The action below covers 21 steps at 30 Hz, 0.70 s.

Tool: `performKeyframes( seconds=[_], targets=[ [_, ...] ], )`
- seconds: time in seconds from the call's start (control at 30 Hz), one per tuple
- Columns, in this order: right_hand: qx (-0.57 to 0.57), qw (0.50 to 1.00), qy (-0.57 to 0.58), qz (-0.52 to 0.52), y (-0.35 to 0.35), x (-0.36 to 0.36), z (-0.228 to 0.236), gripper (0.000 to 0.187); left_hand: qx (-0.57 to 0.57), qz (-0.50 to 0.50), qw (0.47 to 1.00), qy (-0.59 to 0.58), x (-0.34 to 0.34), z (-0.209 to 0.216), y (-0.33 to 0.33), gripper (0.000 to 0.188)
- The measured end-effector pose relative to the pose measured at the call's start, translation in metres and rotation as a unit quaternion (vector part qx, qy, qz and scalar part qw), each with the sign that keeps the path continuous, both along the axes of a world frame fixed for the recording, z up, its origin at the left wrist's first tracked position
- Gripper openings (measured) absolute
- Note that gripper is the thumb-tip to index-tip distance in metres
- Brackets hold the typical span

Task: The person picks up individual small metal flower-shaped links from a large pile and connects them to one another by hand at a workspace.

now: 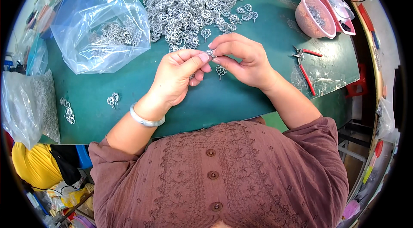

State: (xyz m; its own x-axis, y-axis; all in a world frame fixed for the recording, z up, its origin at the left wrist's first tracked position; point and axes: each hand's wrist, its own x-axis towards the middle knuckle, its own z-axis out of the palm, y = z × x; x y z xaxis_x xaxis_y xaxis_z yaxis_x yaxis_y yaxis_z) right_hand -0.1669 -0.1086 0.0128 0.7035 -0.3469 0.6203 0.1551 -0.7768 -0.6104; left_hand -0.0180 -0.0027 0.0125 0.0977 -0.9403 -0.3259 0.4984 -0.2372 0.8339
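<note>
Between my fingertips, in front of the pile, is a small silver openwork metal piece (210,53). My left hand (183,71) pinches it with thumb and forefinger, a pale bangle on that wrist. From the other side my right hand (243,60) closes thumb and fingers on the same piece, partly hiding it. A similar leaf-shaped metal piece (220,71) lies on the table just below my right thumb. Beyond my hands rises a big heap of silver metal pieces (189,6), a few of them scattered at its right edge.
On the green table (206,103), a clear plastic bag (77,51) with metal pieces sits left. Red-handled pliers (306,73) lie right, below a pink basket (307,21). Two pieces (112,100) and a few rings (69,114) lie left, beside another filled bag (26,103).
</note>
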Motion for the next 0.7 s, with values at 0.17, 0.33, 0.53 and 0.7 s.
performKeyframes(
  seconds=[0.17, 0.33, 0.53, 0.7],
  targets=[
    [0.093, 0.996, 0.011, 0.008, 0.003, -0.001, -0.007, 0.023, 0.004, 0.005, 1.000, 0.020, -0.001, -0.001, 0.000, 0.010],
    [0.146, 0.988, -0.032, 0.030, 0.002, 0.000, -0.014, 0.040, 0.007, 0.027, 1.000, 0.009, -0.005, 0.001, 0.000, 0.008],
    [0.129, 0.991, -0.010, 0.042, 0.001, 0.000, -0.011, 0.034, -0.010, 0.034, 0.999, -0.020, -0.006, 0.000, 0.001, 0.007],
    [0.409, 0.910, -0.007, 0.070, -0.003, -0.004, -0.003, 0.023, -0.025, 0.023, 0.999, -0.028, -0.002, 0.000, 0.000, 0.011]
  ],
)
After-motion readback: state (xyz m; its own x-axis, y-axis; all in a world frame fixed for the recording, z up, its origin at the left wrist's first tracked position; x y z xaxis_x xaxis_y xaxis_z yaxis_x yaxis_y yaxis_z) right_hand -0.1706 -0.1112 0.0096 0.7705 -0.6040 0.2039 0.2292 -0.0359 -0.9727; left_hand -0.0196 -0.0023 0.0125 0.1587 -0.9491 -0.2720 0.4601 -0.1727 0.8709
